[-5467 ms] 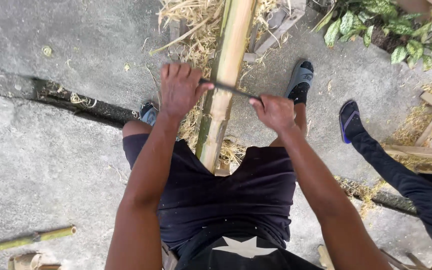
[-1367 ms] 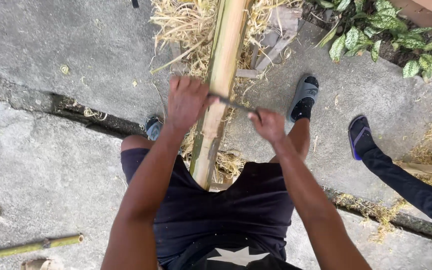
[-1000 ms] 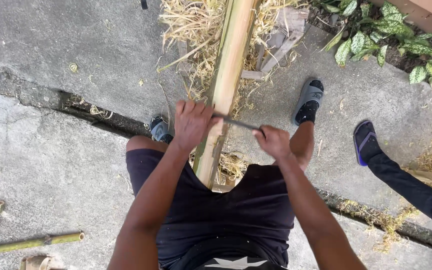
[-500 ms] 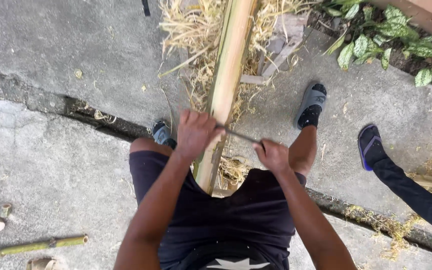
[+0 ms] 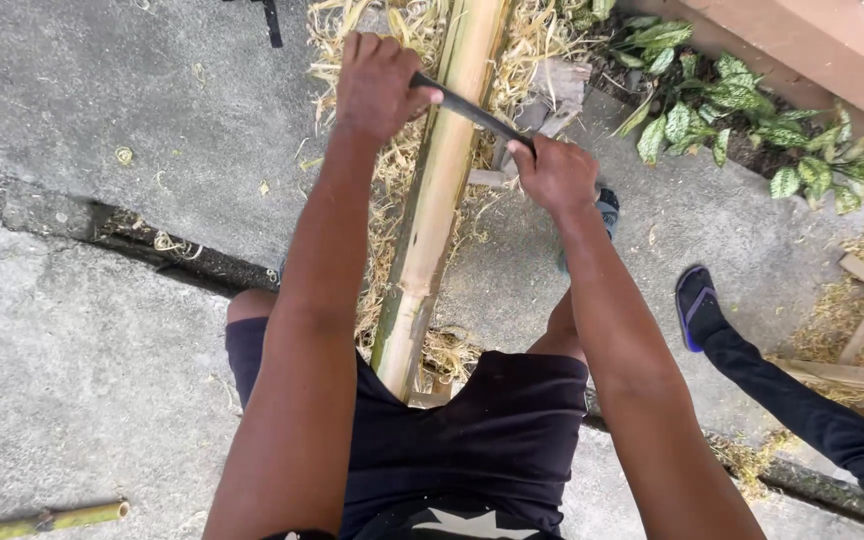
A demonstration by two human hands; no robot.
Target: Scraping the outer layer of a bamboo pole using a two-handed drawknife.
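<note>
1. Both arms reach forward, nearly straight.
2. The left hand [image 5: 377,85] is fisted around one end of a dark blade [image 5: 472,110].
3. The right hand [image 5: 555,175] seemingly grips the other end.
4. The blade lies across the bamboo pole [image 5: 432,210], which runs up between the knees over the concrete ground [image 5: 72,330].

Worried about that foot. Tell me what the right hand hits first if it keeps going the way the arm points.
Probably the wood scraps and straw beside the bamboo pole, just beyond the right hand. The sandalled foot lies below the hand, not ahead; depth is unclear.
</note>
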